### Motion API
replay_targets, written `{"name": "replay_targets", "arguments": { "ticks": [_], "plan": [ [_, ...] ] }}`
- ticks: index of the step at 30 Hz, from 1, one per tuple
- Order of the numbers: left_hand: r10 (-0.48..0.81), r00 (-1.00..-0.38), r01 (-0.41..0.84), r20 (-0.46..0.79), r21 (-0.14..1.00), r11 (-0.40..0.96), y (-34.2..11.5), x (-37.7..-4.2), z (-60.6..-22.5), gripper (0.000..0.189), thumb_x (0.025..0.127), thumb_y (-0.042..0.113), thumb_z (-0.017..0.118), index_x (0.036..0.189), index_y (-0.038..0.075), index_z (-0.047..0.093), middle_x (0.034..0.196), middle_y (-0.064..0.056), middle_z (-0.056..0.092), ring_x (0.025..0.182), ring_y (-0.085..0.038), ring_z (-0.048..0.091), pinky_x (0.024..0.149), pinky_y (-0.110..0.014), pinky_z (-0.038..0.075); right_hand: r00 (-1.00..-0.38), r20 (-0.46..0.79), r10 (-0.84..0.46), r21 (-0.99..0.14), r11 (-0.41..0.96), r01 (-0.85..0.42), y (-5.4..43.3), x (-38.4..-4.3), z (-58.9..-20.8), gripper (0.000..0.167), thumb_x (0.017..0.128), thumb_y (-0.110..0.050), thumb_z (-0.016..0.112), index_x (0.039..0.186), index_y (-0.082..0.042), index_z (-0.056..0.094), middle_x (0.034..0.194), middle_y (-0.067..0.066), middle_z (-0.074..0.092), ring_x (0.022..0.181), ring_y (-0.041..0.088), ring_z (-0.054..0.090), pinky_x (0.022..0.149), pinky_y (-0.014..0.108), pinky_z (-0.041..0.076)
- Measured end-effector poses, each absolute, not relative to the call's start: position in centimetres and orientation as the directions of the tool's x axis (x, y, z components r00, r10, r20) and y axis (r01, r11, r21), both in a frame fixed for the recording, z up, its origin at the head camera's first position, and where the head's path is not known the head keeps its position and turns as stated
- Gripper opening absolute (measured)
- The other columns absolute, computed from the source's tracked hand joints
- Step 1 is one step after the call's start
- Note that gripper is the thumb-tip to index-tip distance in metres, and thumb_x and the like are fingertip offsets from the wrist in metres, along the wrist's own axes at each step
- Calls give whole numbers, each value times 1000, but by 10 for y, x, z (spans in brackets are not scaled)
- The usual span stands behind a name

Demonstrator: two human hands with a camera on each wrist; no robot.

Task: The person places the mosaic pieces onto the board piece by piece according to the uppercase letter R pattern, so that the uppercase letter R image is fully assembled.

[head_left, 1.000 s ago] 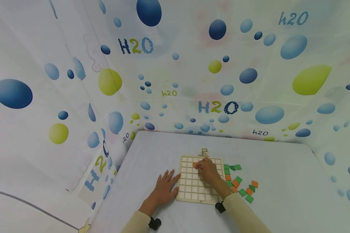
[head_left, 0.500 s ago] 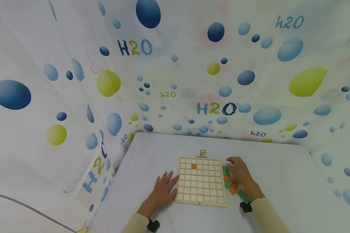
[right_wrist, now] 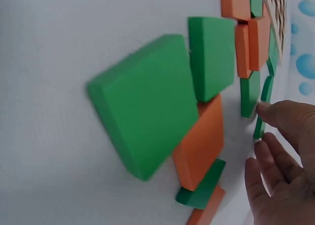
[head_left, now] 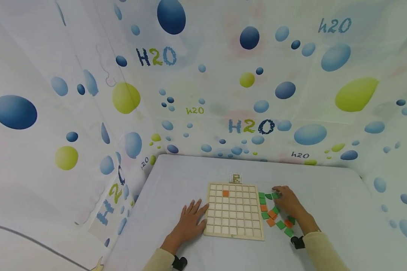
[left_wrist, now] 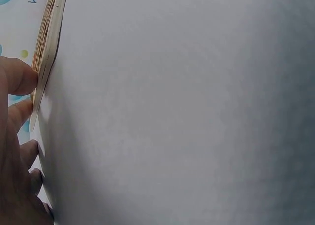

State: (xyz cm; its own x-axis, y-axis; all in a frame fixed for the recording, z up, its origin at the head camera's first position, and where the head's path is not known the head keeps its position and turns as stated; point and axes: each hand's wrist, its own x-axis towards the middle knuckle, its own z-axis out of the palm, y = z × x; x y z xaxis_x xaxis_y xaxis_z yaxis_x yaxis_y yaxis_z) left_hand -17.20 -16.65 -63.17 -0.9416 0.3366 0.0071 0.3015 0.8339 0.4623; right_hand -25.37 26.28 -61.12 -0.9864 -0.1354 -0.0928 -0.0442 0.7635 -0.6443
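Note:
A square wooden grid board (head_left: 235, 238) lies on the white table, with one orange square tile (head_left: 225, 193) in a cell of its second row. My left hand (head_left: 190, 222) rests flat and spread at the board's left edge; in the left wrist view the thumb (left_wrist: 22, 76) touches the board's side (left_wrist: 51, 48). My right hand (head_left: 288, 202) is at the loose tiles right of the board. Its thumb and forefinger pinch a small green tile (right_wrist: 259, 126) at opposite ends in the right wrist view. The other fingers are loosely bent.
Several green and orange tiles lie scattered right of the board, among them an orange tile (head_left: 271, 223) and a green tile (head_left: 289, 232). A small printed pattern card (head_left: 235, 178) stands behind the board's far edge. A patterned sheet (head_left: 203, 131) encloses the table's back and left.
The right hand has let go of the orange tile in the grid and moved right to the loose tiles, now at a green one. The left hand stays at the board's edge.

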Motion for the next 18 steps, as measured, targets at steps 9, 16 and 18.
{"name": "replay_targets", "arguments": {
  "ticks": [9, 16, 18],
  "plan": [
    [330, -944, 295, 2, 452, 842, -166, -171, -629, 56, 105, 33, 54, 160, 22, 48, 169, -16, 37, 158, -45, 27, 122, -73, 18, -991, -62, -119, -640, 767, -52, 263, -252, -617, 37, 97, -11, 70, 129, 6, 62, 122, 25, 59, 108, 37, 59, 99, 59, 51],
    [332, -943, 298, 7, 455, 839, -167, -171, -631, 56, 104, 33, 54, 159, 21, 49, 169, -16, 37, 158, -45, 27, 122, -73, 19, -991, -75, -107, -634, 773, -36, 268, -254, -624, 31, 96, -13, 71, 123, 3, 68, 113, 19, 62, 100, 31, 59, 90, 52, 53],
    [332, -943, 299, 9, 456, 838, -167, -172, -632, 56, 104, 32, 54, 159, 21, 49, 169, -16, 37, 158, -45, 27, 122, -73, 19, -992, -68, -103, -634, 773, -37, 269, -255, -626, 31, 97, -13, 70, 123, 4, 67, 113, 19, 62, 100, 31, 59, 91, 52, 53]
  ]
}}
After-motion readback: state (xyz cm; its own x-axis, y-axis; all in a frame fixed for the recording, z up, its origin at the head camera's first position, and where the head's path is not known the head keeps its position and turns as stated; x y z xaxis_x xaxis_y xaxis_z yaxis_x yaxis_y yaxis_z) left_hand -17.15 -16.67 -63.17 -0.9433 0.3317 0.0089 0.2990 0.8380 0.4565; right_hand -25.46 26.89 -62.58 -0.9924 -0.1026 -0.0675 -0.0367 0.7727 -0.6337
